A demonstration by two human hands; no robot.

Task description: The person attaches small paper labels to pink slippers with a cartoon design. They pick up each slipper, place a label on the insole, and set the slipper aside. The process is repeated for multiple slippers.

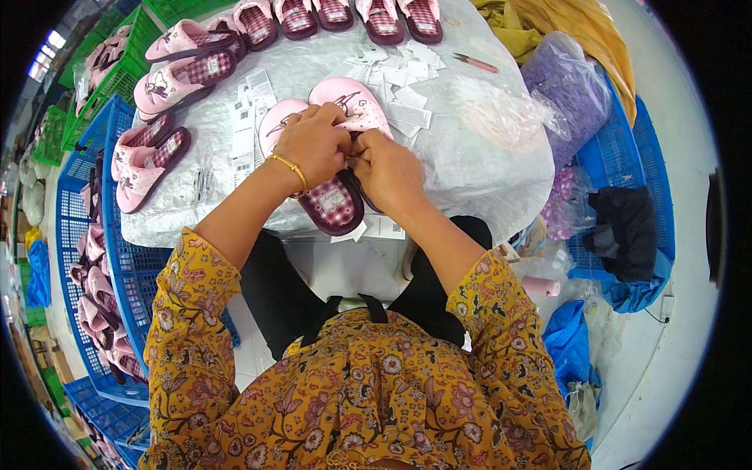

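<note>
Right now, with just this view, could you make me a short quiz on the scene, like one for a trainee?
1. Fill in the blank: the left hand and right hand meet over a pair of pink ____.
2. Multiple choice: the bangle on the left wrist is A) blue, B) gold-coloured, C) black.
3. True or false: the red-handled tool lies on the table, apart from both hands.

Key: 1. slippers; 2. B; 3. True.
</note>
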